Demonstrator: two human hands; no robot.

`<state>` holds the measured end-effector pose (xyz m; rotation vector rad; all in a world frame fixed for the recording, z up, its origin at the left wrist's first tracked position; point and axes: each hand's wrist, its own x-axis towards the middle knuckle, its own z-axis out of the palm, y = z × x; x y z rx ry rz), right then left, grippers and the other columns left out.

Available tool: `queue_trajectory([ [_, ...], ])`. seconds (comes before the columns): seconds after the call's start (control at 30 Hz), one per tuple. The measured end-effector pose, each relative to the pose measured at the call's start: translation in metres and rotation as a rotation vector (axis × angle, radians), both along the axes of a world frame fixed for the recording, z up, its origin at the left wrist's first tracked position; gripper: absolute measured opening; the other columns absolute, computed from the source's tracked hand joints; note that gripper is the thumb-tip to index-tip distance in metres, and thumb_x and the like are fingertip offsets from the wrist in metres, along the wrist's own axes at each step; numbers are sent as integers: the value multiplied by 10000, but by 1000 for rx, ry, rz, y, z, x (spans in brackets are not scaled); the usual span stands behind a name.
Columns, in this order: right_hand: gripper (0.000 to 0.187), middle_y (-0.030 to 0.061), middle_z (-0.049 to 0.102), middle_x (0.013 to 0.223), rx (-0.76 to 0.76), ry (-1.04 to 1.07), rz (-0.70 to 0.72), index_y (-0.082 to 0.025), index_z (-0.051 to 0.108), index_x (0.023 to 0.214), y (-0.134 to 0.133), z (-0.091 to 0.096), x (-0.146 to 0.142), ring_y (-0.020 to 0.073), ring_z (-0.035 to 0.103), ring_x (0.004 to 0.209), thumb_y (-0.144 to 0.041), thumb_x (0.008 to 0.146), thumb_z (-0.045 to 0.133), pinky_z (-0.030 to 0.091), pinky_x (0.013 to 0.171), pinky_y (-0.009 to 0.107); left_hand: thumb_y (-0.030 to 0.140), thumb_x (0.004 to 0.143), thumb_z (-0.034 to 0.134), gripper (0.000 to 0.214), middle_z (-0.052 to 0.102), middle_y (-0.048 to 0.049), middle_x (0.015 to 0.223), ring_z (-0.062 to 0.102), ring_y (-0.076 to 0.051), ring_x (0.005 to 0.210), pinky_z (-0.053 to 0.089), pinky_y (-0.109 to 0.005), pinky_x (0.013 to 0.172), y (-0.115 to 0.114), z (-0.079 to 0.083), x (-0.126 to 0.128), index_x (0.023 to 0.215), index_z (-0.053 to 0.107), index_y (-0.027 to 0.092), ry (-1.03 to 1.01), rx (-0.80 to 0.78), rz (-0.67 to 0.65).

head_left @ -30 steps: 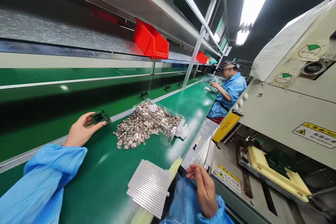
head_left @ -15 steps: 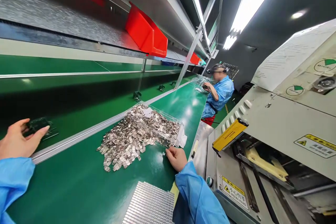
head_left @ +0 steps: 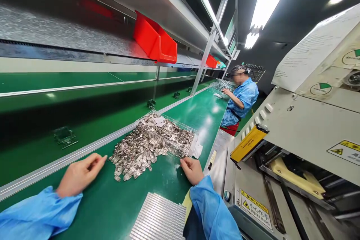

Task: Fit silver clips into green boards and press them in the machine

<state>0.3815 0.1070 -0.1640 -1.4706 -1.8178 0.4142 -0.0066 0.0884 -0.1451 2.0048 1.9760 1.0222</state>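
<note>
My left hand (head_left: pixel 80 175) hovers over the green work surface, just left of a heap of small silvery metal pieces (head_left: pixel 140 150). Its thumb and forefinger curl together, and nothing shows between them. Behind it, a dark green circuit-board assembly (head_left: pixel 64 137) rests on the far strip beyond the metal rail. My right hand (head_left: pixel 192 170) is closed in a pinch at the near right corner of the clear tray (head_left: pixel 194 142) under the heap; whatever its fingertips hold is hidden. Close to my body lies a panel of silvery blocks in neat rows (head_left: pixel 159 217).
A red bin (head_left: pixel 154 39) sits on the overhead shelf. To the right stands a grey machine (head_left: pixel 309 127) with a yellow bar (head_left: pixel 249 143). A cutter knife (head_left: pixel 212 160) lies beside the bench. Farther along, a person in blue (head_left: pixel 243 95) works at wire racks.
My left hand has let go of the circuit-board assembly and moved right and nearer, toward the heap. My right hand stays pinched in about the same place. The view has shifted slightly.
</note>
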Motion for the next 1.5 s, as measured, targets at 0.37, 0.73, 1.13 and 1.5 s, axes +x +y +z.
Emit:
queue_trajectory([
  [0.37, 479, -15, 546, 514, -53, 52, 71, -196, 635, 662, 7, -2, 11, 152, 489, 488, -634, 791, 491, 372, 494, 248, 426, 857, 466, 305, 560, 25, 565, 492, -105, 536, 290, -215, 538, -38, -1, 42, 677, 565, 200, 37, -151, -105],
  [0.73, 418, -38, 629, 605, -112, -1, -5, -244, 662, 707, 5, 3, 10, 165, 559, 552, -640, 713, 530, 432, 559, 241, 398, 838, 518, 267, 598, 20, 576, 539, -118, 561, 298, -224, 531, -33, 0, 38, 662, 585, 209, 47, -170, -97],
  [1.13, 471, -18, 486, 476, -71, -37, 57, -183, 643, 658, 1, 5, 5, 140, 454, 464, -588, 825, 470, 349, 480, 243, 444, 864, 459, 324, 565, 23, 567, 503, -116, 541, 254, -234, 534, -38, 1, 34, 690, 584, 201, 10, -205, -155],
  [1.5, 458, -13, 472, 484, -28, 5, 31, -172, 576, 578, -1, -2, 2, 122, 429, 481, -507, 849, 423, 304, 495, 239, 559, 866, 373, 413, 463, 44, 546, 470, -120, 530, 285, -226, 526, -40, -8, 30, 692, 504, 208, 71, -293, -215],
])
